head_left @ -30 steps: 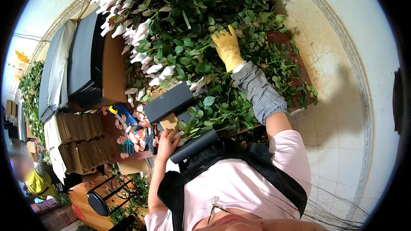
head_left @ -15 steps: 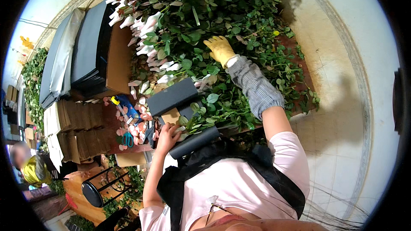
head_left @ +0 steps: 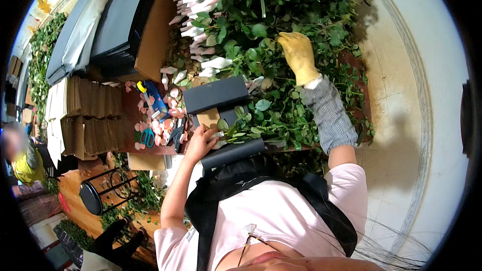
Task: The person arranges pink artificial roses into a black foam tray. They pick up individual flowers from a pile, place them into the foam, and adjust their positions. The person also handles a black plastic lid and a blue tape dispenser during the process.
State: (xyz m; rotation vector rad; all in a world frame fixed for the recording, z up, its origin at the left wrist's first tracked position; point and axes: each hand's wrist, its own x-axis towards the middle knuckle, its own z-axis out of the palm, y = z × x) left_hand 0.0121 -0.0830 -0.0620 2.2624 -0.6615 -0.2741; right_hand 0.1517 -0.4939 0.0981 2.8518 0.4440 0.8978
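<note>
My bare left hand (head_left: 200, 142) is at the table's near edge, its fingers closed against a rose head in white netting (head_left: 217, 136), beside a small brown card (head_left: 208, 117). Leafy stems run rightward from there, between a dark box-like piece (head_left: 216, 94) and a dark roll (head_left: 232, 152). My right hand (head_left: 299, 59), in a yellow glove with a grey knitted sleeve above it, reaches over a large heap of roses (head_left: 306, 7). Its fingers curl down into the leaves, which hide whatever they hold. Several white-netted rose heads (head_left: 206, 4) line the heap's left side.
Teal scissors (head_left: 147, 137), a black-handled tool (head_left: 176, 134) and a blue-and-yellow object (head_left: 153, 99) lie among pink petals. Stacked dark sheets (head_left: 123, 25) and folded cardboard (head_left: 95, 103) stand left. A black stool (head_left: 92, 196) and another person (head_left: 27, 163) are at lower left.
The view has swung, shifting the heap rightward. My right hand has drawn slightly nearer to me, its fingers going from spread to curled. My left hand stays by the netted rose head.
</note>
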